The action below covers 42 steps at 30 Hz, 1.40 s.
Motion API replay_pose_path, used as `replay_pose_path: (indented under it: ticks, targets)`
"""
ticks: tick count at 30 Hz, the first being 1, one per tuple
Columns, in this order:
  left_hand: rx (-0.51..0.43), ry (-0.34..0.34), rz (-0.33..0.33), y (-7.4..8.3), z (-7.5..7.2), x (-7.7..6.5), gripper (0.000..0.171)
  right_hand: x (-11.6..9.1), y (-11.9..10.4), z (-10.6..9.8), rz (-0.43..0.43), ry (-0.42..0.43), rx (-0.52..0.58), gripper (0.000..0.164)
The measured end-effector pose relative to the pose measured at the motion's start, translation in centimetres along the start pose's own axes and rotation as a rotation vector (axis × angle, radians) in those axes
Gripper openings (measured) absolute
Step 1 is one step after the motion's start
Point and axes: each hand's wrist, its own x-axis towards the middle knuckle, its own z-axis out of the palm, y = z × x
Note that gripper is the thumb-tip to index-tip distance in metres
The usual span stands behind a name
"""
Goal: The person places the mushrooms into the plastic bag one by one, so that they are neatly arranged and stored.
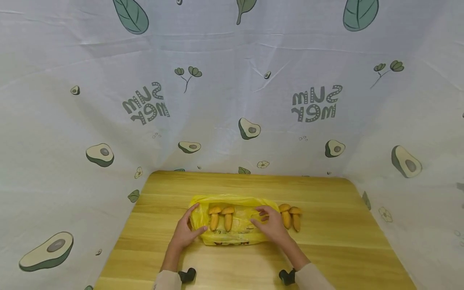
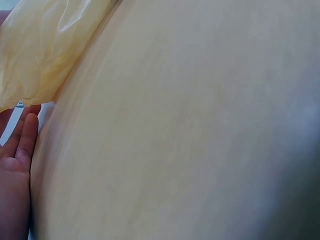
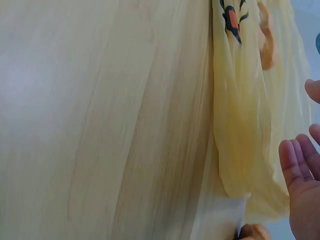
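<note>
A yellow plastic bag (image 1: 237, 238) lies spread on the table with its mouth open upward. Inside its left half, two orange-brown mushrooms (image 1: 214, 220) lie side by side, caps away from me. My left hand (image 1: 184, 231) is at the bag's left end, thumb and fingers spread apart along its edge; in the left wrist view straight fingers (image 2: 27, 140) show right by the plastic. Over the bag's right part is my right hand (image 1: 272, 225), its fingers loosely bent with nothing between them. Two more mushrooms (image 1: 296, 220) lie on the table just right of that hand.
The wooden table (image 1: 344, 225) reaches out on both sides of the bag. Behind it and at the sides hangs a pale cloth (image 1: 217, 104) printed with avocados and leaves. Dark camera mounts (image 1: 187, 275) are strapped at both wrists.
</note>
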Motion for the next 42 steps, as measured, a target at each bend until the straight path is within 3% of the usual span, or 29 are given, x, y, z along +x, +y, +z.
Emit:
replay_pose_path:
  ticks: [5, 11, 21, 33, 42]
  targets:
    - [0.009, 0.000, -0.013, 0.7, 0.0, -0.2, 0.091, 0.0, 0.3, -1.3, -0.006, 0.023, 0.003, 0.044]
    - [0.020, -0.048, -0.009, 2.3, -0.2, -0.4, 0.093, 0.0, 0.8, -3.2, -0.016, 0.068, -0.023, 0.044]
    - [0.034, -0.004, 0.001, 0.2, 0.0, 0.2, 0.090, -0.2, 2.6, -6.1, -0.048, 0.104, -0.072, 0.040]
    - [0.004, -0.005, 0.023, -0.4, 0.1, 0.1, 0.091, -0.9, 4.3, -8.4, -0.042, 0.130, -0.117, 0.045]
    - [0.055, -0.005, 0.041, -0.6, 0.2, 0.1, 0.089, -1.7, 5.5, -9.5, -0.044, 0.166, -0.157, 0.045]
